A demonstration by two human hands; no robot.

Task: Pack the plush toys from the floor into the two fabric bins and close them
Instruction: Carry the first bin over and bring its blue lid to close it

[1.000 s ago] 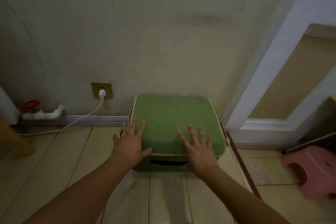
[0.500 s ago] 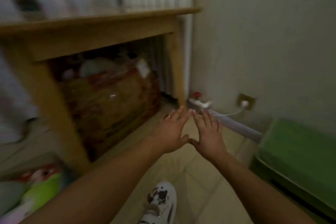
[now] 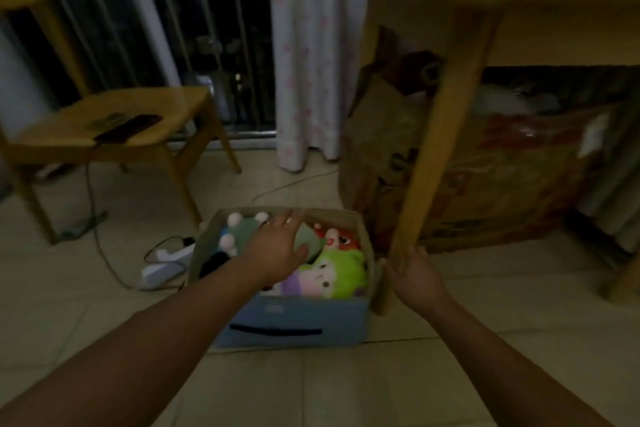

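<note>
A blue fabric bin [image 3: 294, 319] stands open on the tiled floor, filled with plush toys. Among them are a light green and purple one [image 3: 343, 270] at the front right, a red one [image 3: 341, 239] at the back right and a dark green one with white pompoms [image 3: 242, 229] at the back left. My left hand [image 3: 277, 246] lies palm down on the dark green toy with its fingers spread. My right hand [image 3: 415, 277] is at the bin's right side, against a wooden table leg [image 3: 440, 135]; its fingers are hidden there.
A large brown box [image 3: 502, 177] sits under the table, right of the bin. A wooden chair [image 3: 114, 128] stands at the left, with a white power strip [image 3: 169, 260] and cables on the floor beside the bin. A curtain [image 3: 304, 45] hangs behind.
The view has swung left, from the closed green bin by the wall to the open blue bin. My hands left the green lid; the left now rests on the toys.
</note>
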